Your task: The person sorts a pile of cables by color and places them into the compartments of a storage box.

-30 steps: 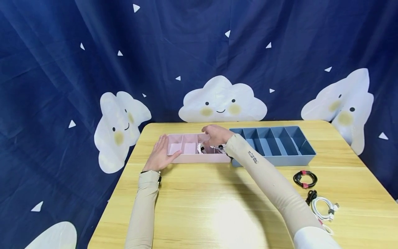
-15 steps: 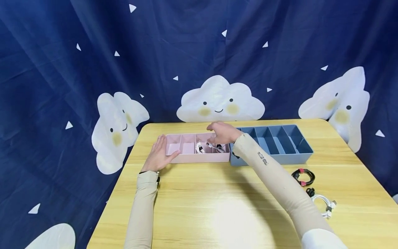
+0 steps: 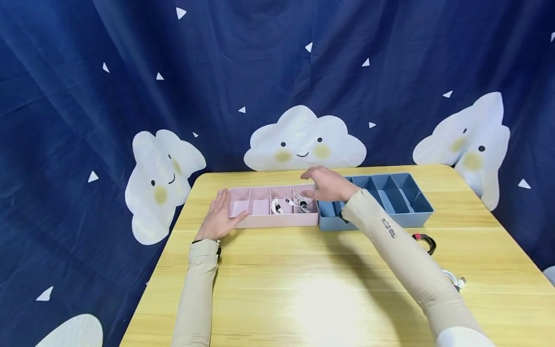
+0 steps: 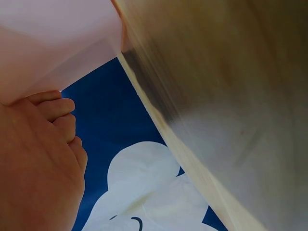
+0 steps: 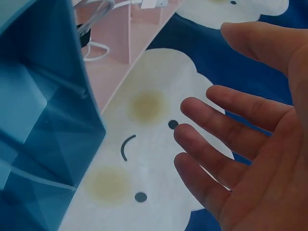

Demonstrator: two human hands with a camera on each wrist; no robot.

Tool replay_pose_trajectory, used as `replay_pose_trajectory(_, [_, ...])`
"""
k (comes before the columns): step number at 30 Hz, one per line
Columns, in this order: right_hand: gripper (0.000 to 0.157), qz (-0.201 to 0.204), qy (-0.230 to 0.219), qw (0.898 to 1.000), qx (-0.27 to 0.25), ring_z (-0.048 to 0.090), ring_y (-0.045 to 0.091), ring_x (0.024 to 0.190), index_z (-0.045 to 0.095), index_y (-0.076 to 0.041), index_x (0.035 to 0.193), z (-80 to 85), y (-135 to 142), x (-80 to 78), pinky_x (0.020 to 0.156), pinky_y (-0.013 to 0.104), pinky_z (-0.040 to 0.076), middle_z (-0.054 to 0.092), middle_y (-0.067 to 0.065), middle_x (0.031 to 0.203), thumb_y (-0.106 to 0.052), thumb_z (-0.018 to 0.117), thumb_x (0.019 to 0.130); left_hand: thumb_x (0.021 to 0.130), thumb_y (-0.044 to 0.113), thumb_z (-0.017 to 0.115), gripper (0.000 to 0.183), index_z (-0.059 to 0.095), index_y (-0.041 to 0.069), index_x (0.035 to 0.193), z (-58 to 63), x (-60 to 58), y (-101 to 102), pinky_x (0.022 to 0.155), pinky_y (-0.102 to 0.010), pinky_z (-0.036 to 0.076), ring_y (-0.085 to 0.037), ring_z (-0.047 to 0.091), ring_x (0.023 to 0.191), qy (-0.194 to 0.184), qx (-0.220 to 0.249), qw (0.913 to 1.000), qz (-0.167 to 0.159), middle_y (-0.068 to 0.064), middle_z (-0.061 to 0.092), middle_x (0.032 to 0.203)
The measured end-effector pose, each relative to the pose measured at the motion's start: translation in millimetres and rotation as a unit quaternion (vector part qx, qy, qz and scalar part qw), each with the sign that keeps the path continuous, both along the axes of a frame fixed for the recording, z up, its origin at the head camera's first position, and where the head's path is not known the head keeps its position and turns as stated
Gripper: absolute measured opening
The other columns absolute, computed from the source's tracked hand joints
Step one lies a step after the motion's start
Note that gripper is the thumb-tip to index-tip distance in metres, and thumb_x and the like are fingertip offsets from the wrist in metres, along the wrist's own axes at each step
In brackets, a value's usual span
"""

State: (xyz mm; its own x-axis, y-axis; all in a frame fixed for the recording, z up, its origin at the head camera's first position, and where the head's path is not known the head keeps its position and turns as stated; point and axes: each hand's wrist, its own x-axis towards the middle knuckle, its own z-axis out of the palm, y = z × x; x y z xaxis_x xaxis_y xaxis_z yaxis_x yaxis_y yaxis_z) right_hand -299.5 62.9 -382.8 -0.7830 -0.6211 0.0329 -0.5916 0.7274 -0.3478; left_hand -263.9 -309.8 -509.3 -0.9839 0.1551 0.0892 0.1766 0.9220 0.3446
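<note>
In the head view, my left hand [image 3: 217, 217] rests against the left end of a pink divided box [image 3: 277, 220], fingers straight along its side and thumb at the front wall. A coiled white cable [image 3: 275, 206] lies in one compartment of that box. Another white cable [image 3: 302, 204] with a black tie sits in the rightmost one, its plug lying over the divider. My right hand [image 3: 327, 184] hovers over the left part of a blue divided box [image 3: 390, 221], holding nothing. The right wrist view shows its fingers [image 5: 216, 125] spread and relaxed.
A black cable [image 3: 429, 242] with a red tie and a white coiled cable [image 3: 453, 278] lie on the wooden table [image 3: 269, 274] at the right, partly behind my right sleeve [image 3: 403, 250]. A dark blue curtain [image 3: 234, 58] with clouds hangs behind.
My right hand has lifted out of the pink box and moved right, leaving the white cable with the black tie there. My left hand stays at the box's end.
</note>
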Motion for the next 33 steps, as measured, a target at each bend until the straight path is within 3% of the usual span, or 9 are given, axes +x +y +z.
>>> replay_pose_trajectory(12, [0.05,-0.01,0.035,0.999,-0.034,0.059,0.038,0.133,0.064,0.0,0.137,3.8,49.8,19.4,0.11,0.054,0.05,0.065,0.02,0.139,-0.029,0.072,0.097,0.094,0.077,0.047,0.113,0.011,-0.006,0.163,2.8,0.1,-0.6,0.133,-0.057,0.009,-0.037,0.005,0.164,0.005,0.003,1.0,-0.002,-0.023,0.009,0.174])
replay_pose_trajectory(33, [0.051,-0.097,0.061,0.992,-0.055,0.06,0.04,0.131,0.06,0.001,0.14,6.2,132.8,59.6,0.108,0.06,0.049,0.065,0.021,0.14,-0.029,0.069,0.1,0.095,0.078,0.044,0.114,0.009,-0.006,0.163,-1.9,-1.7,-1.4,0.131,-0.06,0.012,-0.041,0.006,0.163,0.004,-0.007,1.0,-0.004,-0.025,0.009,0.173])
